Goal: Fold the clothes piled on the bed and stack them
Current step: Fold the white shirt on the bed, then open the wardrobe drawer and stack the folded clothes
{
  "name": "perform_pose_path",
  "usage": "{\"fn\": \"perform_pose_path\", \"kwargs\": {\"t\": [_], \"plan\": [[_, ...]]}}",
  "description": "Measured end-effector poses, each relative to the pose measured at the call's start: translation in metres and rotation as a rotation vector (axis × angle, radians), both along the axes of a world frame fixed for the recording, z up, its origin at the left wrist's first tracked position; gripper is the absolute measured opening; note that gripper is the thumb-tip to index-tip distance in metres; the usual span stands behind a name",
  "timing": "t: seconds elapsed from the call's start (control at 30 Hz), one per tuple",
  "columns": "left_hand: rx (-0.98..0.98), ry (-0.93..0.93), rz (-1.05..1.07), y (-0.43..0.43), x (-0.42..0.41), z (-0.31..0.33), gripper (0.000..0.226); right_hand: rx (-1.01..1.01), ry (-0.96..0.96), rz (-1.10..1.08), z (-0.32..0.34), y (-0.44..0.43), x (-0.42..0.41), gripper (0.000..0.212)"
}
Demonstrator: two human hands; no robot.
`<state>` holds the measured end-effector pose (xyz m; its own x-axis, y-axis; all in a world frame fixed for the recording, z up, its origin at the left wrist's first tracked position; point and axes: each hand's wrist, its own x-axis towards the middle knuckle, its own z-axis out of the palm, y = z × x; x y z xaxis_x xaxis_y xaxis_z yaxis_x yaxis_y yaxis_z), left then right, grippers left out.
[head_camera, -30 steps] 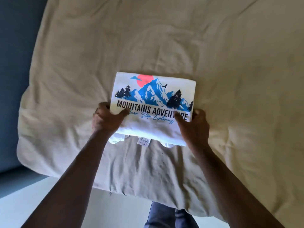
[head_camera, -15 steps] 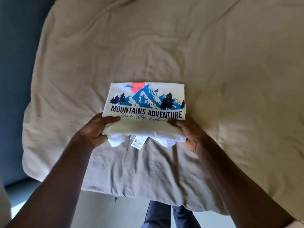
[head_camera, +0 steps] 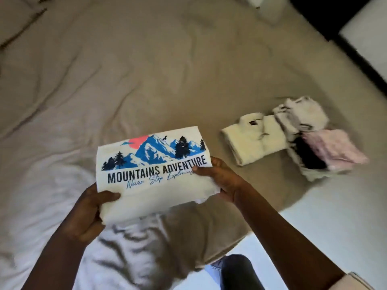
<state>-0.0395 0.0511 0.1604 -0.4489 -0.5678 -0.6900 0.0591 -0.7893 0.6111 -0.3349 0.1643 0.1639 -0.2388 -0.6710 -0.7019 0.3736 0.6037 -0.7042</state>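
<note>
The folded T-shirt [head_camera: 152, 174] was a tidy white rectangle with its print facing up: blue and white mountains, dark pines, a coral sun, and the words "MOUNTAINS ADVENTURE" in dark capitals over a blue script line. Its near edge was plain white, with a little loose fabric showing under the right corner. It was held in the air above the beige bed [head_camera: 146, 70], tilted with the right end higher.

The left hand [head_camera: 88, 214] gripped the near left corner, thumb on top and fingers curled beneath. The right hand [head_camera: 219, 176] gripped the right edge the same way, thumb pressed onto the end of the lettering.

Half a second before, the T-shirt had lain flat on the bedding with both hands at its near edge; it had since been lifted clear. The view had swung to the right, bringing in a folded cream shirt [head_camera: 255, 139] on the bed. Just beside that lay a small pile of folded clothes with a pink garment [head_camera: 333, 149] on top.
</note>
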Motion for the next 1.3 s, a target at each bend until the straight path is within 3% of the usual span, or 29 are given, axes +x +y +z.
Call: {"fn": "perform_pose_path", "kwargs": {"t": [0.23, 0.4, 0.57, 0.73, 0.83, 0.87, 0.93, 1.07, 1.17, 1.23, 1.3], "plan": [[0.078, 0.078, -0.172, 0.031, -0.259, 0.015, 0.052, -0.005, 0.149, -0.169, 0.041, 0.079, -0.232, 0.031], [0.002, 0.011, 0.022, 0.067, -0.461, -0.016, 0.054, -0.104, 0.154, -0.255, 0.028, 0.101, -0.424, 0.059], [0.039, 0.03, 0.128, 0.083, -0.649, -0.051, 0.052, -0.118, 0.175, -0.407, 0.008, 0.111, -0.607, 0.051], [0.136, 0.099, 0.127, 0.106, -0.774, -0.087, 0.063, -0.143, 0.148, -0.567, -0.037, 0.134, -0.722, 0.061], [0.046, -0.076, 0.045, 0.129, -0.814, -0.121, 0.041, 0.135, 0.294, -0.679, -0.082, 0.147, -0.737, 0.037], [-0.073, -0.208, -0.054, 0.137, -0.817, -0.135, 0.033, 0.262, 0.338, -0.662, -0.098, 0.151, -0.731, 0.025], [-0.275, -0.405, -0.246, 0.152, -0.817, -0.157, 0.031, 0.372, 0.335, -0.627, -0.128, 0.161, -0.717, 0.024], [-0.33, -0.453, -0.296, 0.153, -0.807, -0.171, 0.038, 0.369, 0.426, -0.672, -0.159, 0.169, -0.703, 0.024], [-0.362, -0.474, -0.318, 0.149, -0.793, -0.167, 0.049, 0.339, 0.54, -0.617, -0.159, 0.174, -0.697, 0.044], [-0.489, -0.5, -0.396, 0.15, -0.777, -0.144, 0.064, 0.316, 0.682, -0.489, -0.136, 0.179, -0.679, 0.055], [-0.78, -0.487, -0.483, 0.151, -0.759, -0.114, 0.069, 0.228, 0.861, -0.349, -0.107, 0.181, -0.652, 0.06]]}}
